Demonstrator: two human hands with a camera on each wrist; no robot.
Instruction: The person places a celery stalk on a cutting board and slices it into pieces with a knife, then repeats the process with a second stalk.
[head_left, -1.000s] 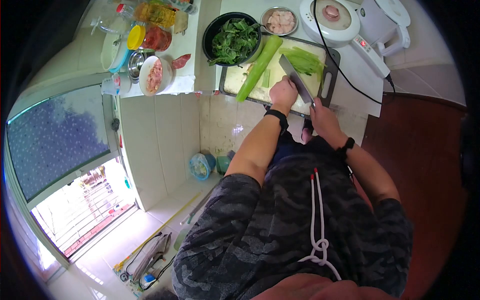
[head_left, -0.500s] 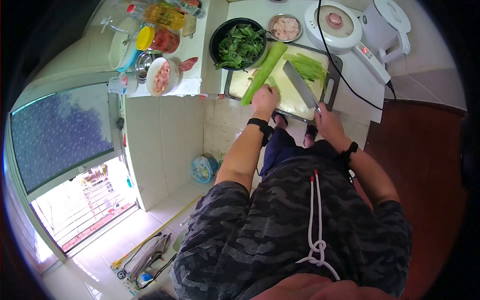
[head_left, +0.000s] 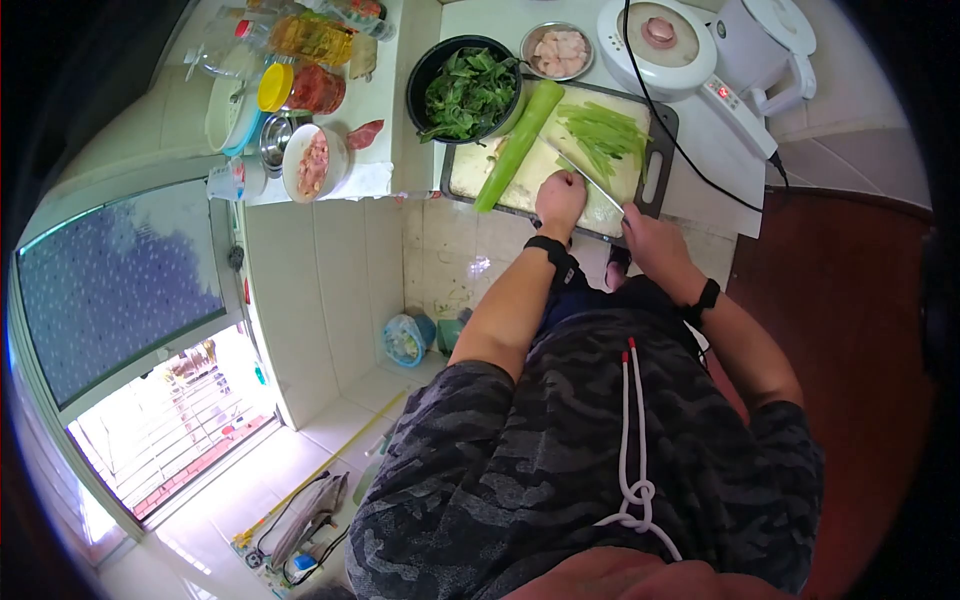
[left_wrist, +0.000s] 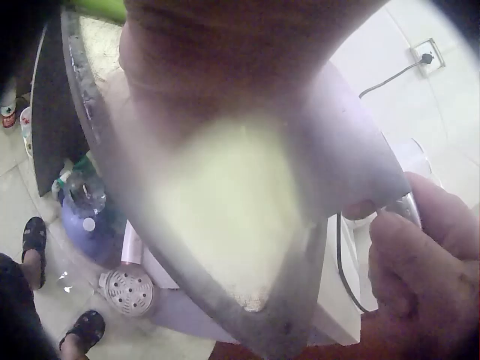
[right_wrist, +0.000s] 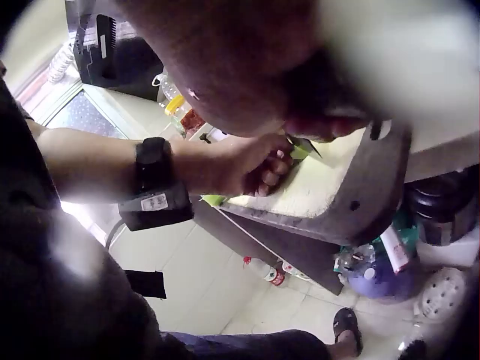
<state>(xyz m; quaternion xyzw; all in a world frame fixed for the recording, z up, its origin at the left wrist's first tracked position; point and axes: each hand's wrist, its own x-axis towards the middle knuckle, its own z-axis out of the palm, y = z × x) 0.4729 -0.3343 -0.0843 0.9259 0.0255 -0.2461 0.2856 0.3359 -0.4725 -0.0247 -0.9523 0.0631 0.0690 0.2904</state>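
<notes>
My right hand (head_left: 660,250) grips the handle of a kitchen knife (head_left: 600,187), whose blade stands nearly edge-on over the cutting board (head_left: 626,186). Close to the blade, my left hand (head_left: 560,203) has its fingers curled down on the board. In the right wrist view a small green celtuce piece (right_wrist: 301,151) shows at its fingertips, mostly hidden. A long peeled celtuce stem (head_left: 520,145) lies across the board's left side. Thin celtuce slices (head_left: 605,135) are spread on the upper right. The left wrist view is blurred near the board.
Behind the board stand a black pot of leafy greens (head_left: 466,95), a metal bowl of pale meat pieces (head_left: 558,50) and a white round cooker (head_left: 665,45). A black cable (head_left: 655,105) runs past the board's right side. On the left counter are a bowl of meat (head_left: 313,163) and several bottles.
My left hand moved left to the small green piece near the stem, then back right beside the knife. The blade, earlier showing its flat side, now stands nearly edge-on.
</notes>
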